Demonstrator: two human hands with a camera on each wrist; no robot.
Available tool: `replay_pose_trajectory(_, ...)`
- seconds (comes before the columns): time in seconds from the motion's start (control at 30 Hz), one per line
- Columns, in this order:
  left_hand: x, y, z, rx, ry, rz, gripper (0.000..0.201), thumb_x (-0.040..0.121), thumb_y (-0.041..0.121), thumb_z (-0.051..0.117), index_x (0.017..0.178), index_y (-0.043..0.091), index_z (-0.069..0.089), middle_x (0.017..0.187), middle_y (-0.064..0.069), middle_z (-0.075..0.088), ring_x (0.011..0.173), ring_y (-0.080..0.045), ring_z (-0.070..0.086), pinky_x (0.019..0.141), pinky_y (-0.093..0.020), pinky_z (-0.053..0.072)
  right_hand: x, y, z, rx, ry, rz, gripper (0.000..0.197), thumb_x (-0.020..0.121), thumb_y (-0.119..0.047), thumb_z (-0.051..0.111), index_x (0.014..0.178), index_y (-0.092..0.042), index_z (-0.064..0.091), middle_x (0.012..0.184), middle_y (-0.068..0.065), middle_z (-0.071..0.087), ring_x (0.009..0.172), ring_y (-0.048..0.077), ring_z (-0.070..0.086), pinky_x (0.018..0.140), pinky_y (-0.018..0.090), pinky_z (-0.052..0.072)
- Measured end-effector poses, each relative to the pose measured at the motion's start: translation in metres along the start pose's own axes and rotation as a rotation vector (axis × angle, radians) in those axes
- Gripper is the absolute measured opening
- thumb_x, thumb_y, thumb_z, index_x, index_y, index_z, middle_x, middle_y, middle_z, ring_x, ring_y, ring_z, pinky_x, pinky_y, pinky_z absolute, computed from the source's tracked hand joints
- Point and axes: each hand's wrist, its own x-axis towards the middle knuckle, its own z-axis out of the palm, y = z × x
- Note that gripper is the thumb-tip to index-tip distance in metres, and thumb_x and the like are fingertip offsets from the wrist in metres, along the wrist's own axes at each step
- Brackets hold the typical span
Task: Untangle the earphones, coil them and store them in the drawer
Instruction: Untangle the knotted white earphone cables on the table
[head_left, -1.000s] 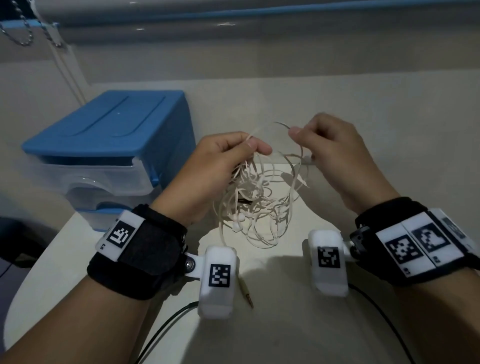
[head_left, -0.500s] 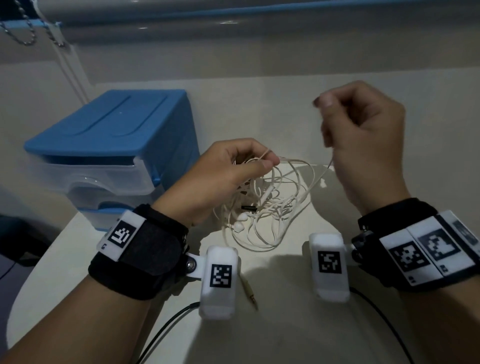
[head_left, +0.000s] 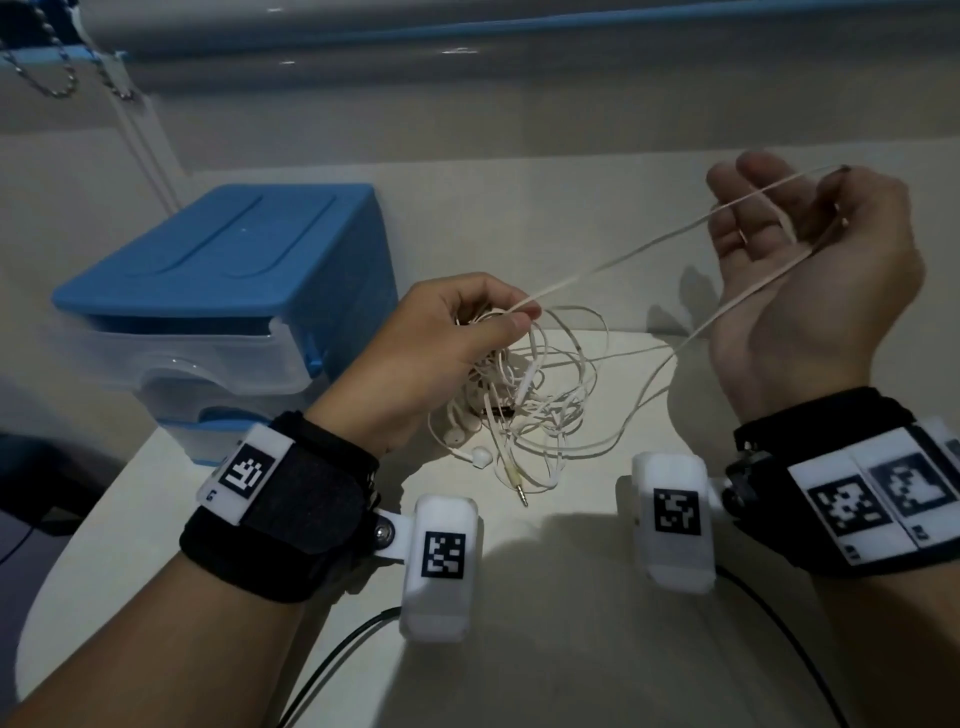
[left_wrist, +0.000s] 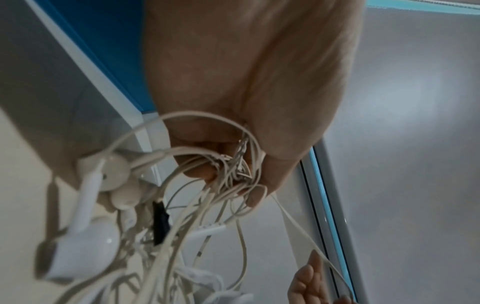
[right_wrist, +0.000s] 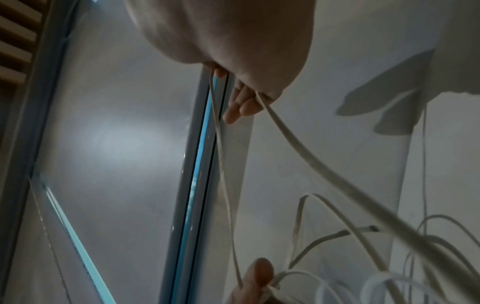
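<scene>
Above pale table (head_left: 571, 649), left hand (head_left: 431, 343) hides part of the tangled earphones (head_left: 525, 387).

My left hand (head_left: 441, 353) covers the knot of the earphones (head_left: 524, 400) where its fingers close, and its wrist hides the lower front of the drawers (head_left: 218, 270). At the right hand (head_left: 810, 291) the cord (head_left: 613, 260) passes behind the thumb, so I cannot tell if it is pinched. The left wrist view blurs the earbuds (left_wrist: 85, 244).
</scene>
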Motion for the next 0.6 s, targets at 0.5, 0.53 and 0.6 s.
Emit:
replay_pose_trajectory(0.5,0.000,0.002,0.000,-0.079,0.022,0.076,0.015,0.097,0.013,0.066,0.102,0.012,0.080,0.094,-0.007,0.078,0.089,-0.023,0.069,0.087,-0.036,0.053,-0.021,0.017,0.002,-0.935,-0.800,0.365,0.033,0.090,-0.036,0.071,0.088,-0.003,0.072,0.050,-0.004,0.030,0.043,0.012,0.021,0.046,0.024,0.017)
replay_pose_trajectory(0.53,-0.001,0.002,0.001,-0.085,0.017,0.082,0.015,0.097,0.012,0.065,0.103,0.010,0.080,0.097,-0.010,0.078,0.093,-0.026,0.071,0.090,-0.038,0.054,-0.023,0.019,0.001,-0.968,-0.857,0.363,0.028,0.091,-0.033,0.072,0.084,-0.005,0.073,0.051,-0.001,0.031,0.045,0.015,0.021,0.047,0.025,0.017)
replay_pose_trajectory(0.6,-0.001,0.003,0.000,-0.096,0.011,0.080,0.014,0.097,0.012,0.066,0.101,0.010,0.080,0.096,-0.010,0.078,0.091,-0.023,0.070,0.089,-0.038,0.054,-0.025,0.020,0.000,-0.897,-0.903,0.354,0.025,0.094,-0.026,0.070,0.082,-0.004,0.072,0.053,0.003,0.030,0.049,0.017,0.019,0.048,0.027,0.015)
